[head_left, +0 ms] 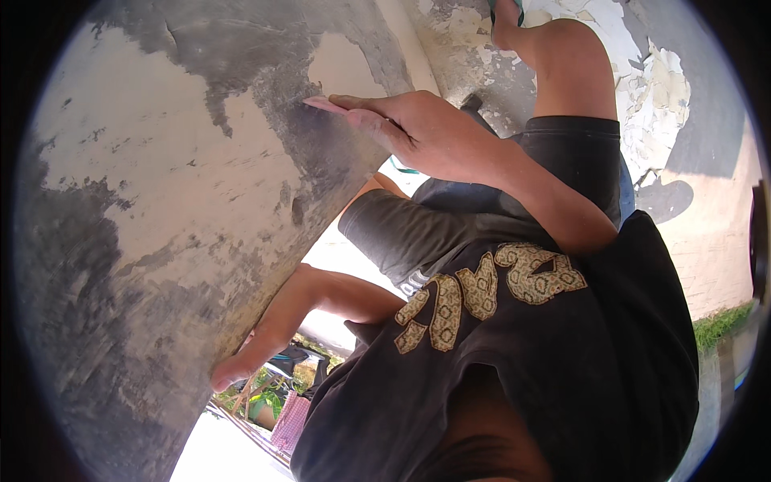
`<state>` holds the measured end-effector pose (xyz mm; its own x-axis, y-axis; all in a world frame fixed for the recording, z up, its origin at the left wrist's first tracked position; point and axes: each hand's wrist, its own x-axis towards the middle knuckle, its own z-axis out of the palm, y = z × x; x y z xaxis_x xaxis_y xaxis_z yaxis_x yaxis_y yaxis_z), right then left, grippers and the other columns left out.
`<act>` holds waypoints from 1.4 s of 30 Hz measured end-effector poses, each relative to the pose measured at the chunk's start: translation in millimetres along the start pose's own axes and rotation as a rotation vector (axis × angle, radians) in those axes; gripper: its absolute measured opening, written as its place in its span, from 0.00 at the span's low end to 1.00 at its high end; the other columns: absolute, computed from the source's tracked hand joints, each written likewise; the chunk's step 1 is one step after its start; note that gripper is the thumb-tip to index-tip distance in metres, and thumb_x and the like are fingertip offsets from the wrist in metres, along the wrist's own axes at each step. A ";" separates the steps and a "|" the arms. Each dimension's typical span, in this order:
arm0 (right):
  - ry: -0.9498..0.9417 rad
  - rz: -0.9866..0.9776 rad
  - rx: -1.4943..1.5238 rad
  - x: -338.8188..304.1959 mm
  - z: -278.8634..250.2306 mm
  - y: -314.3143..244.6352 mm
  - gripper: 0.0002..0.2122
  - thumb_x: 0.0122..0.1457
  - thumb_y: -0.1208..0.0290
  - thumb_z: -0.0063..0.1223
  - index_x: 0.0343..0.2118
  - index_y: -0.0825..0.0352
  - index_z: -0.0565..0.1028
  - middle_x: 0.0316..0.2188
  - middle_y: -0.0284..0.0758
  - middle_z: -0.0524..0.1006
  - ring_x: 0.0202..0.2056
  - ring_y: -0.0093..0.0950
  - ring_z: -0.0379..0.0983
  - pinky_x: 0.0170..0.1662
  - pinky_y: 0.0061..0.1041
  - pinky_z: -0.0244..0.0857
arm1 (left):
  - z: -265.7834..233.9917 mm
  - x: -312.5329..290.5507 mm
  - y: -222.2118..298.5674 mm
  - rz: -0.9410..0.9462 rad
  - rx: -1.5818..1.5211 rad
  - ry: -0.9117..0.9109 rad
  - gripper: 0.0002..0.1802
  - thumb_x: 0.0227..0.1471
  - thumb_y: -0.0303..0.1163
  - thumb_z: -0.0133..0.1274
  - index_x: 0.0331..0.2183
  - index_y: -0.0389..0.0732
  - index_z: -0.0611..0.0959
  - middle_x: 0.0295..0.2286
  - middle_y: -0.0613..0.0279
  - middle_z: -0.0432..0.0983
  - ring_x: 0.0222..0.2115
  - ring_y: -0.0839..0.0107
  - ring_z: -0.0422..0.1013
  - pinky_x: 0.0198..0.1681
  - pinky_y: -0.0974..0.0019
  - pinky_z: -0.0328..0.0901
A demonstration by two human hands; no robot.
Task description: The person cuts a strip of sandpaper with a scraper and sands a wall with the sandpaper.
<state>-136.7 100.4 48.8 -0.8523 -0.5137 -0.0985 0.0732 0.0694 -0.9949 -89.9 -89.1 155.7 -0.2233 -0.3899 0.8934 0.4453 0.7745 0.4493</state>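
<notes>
My right hand is closed in a pinch on a thin, flat pink piece. Its outer end meets the surface of a wall patched in grey and cream; the exact kind of piece is unclear. Lower on the left, my left hand lies with stretched fingers against the wall's edge, and it shows nothing in its grasp. Part of that hand is hidden by the edge. Around the pink piece, bare grey plaster lies beside remaining cream coating.
White flakes are scattered on the floor by my bent leg. Beyond the wall's edge are green plants and a pink checked item. Grass grows at the far right.
</notes>
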 end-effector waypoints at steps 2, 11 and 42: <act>0.037 -0.019 -0.008 2.3 -0.1 3.8 0.19 0.67 0.56 0.35 0.54 0.59 0.71 0.18 0.46 0.70 0.18 0.31 0.64 0.27 0.30 0.60 | 0.5 -0.2 -0.8 -0.002 0.003 -0.007 0.36 0.60 0.55 0.34 0.59 0.38 0.56 0.56 0.56 0.55 0.55 0.68 0.57 0.58 0.65 0.57; -0.027 0.028 -0.005 -0.2 5.5 2.8 0.19 0.67 0.56 0.35 0.56 0.56 0.69 0.21 0.44 0.74 0.17 0.28 0.64 0.27 0.28 0.62 | -2.7 4.1 1.1 0.000 -0.011 0.000 0.35 0.60 0.55 0.34 0.58 0.38 0.58 0.55 0.57 0.57 0.54 0.69 0.59 0.57 0.65 0.58; 0.024 -0.067 -0.049 3.2 -3.5 11.9 0.18 0.67 0.58 0.35 0.56 0.54 0.68 0.19 0.46 0.71 0.14 0.32 0.61 0.24 0.32 0.58 | 3.7 3.1 2.5 0.029 -0.035 -0.022 0.33 0.60 0.54 0.37 0.56 0.39 0.63 0.52 0.60 0.63 0.50 0.72 0.64 0.54 0.67 0.61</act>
<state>-140.3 102.6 36.7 -0.8669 -0.4976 -0.0309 -0.0090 0.0775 -0.9970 -92.7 -86.6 159.6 -0.2281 -0.3562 0.9061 0.4822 0.7672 0.4230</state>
